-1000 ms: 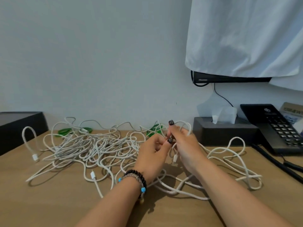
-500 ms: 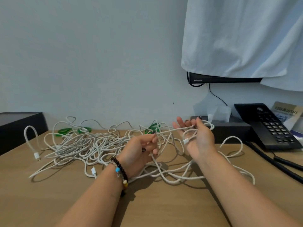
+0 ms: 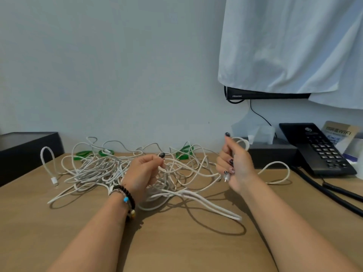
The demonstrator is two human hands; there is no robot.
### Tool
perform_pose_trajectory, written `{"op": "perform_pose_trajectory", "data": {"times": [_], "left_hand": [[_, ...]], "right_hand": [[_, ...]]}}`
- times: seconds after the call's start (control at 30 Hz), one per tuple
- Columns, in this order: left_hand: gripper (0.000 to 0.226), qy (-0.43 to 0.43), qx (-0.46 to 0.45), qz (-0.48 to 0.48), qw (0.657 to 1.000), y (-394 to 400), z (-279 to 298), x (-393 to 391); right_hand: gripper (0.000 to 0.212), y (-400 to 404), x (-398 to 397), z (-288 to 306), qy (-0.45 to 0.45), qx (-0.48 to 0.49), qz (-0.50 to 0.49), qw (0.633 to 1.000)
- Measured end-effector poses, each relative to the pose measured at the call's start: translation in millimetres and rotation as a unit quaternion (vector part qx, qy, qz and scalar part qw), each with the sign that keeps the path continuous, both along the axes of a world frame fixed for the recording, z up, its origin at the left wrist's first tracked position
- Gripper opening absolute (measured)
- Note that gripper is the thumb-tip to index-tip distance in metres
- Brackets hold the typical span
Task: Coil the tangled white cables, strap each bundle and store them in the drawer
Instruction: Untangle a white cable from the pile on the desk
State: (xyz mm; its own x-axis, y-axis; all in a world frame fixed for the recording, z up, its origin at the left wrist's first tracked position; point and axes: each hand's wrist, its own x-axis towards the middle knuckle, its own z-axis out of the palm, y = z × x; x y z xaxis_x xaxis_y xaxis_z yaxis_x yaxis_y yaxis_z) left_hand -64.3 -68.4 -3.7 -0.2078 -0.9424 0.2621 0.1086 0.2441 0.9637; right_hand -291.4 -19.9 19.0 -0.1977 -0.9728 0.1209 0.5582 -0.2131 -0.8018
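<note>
The screen (image 3: 265, 94) is almost fully covered by a white cloth (image 3: 290, 46), itself cut off by the top and right edges. The black box (image 3: 23, 152) is cut by the left edge. Single strands in the cable tangle (image 3: 98, 169) cannot be followed.

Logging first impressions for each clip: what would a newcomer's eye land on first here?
The tangle of white cables sprawled across the wooden desk draws the eye first. Above it, the left hand pinches a strand mid-heap, while the right hand grips a small coil with a plug poking out below. Green straps lie at the heap's back edge; a black phone sits far right.
</note>
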Motion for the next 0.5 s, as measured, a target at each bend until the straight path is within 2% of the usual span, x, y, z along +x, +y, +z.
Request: {"op": "perform_pose_trajectory", "data": {"times": [0.13,0.23,0.3,0.37,0.43,0.5], "left_hand": [[0.040,-0.033,-0.052,0.086,0.994,0.3,-5.4,-9.4],[0.037,-0.041,-0.079,0.114,0.989,-1.1,-8.7,-17.4],[0.034,-0.042,-0.101,0.133,0.985,-1.5,-11.3,-21.7],[0.028,-0.049,-0.126,0.153,0.979,0.2,-11.9,-26.4],[0.027,-0.054,-0.144,0.166,0.974,0.8,-11.5,-29.9],[0.027,-0.050,-0.152,0.171,0.972,1.7,-10.3,-31.4]], "right_hand": [[0.036,-3.1,14.1,-6.9,0.085,0.012,0.036,0.996],[0.028,-2.4,22.0,-9.6,0.180,0.022,0.047,0.982],[0.021,-0.4,30.2,-11.3,0.306,0.040,0.029,0.951],[0.019,-0.3,39.1,-13.7,0.431,0.053,-0.006,0.901],[0.013,-0.7,45.9,-14.5,0.479,0.053,-0.029,0.876],[0.018,-1.8,48.5,-14.3,0.505,0.060,-0.034,0.860]]}}
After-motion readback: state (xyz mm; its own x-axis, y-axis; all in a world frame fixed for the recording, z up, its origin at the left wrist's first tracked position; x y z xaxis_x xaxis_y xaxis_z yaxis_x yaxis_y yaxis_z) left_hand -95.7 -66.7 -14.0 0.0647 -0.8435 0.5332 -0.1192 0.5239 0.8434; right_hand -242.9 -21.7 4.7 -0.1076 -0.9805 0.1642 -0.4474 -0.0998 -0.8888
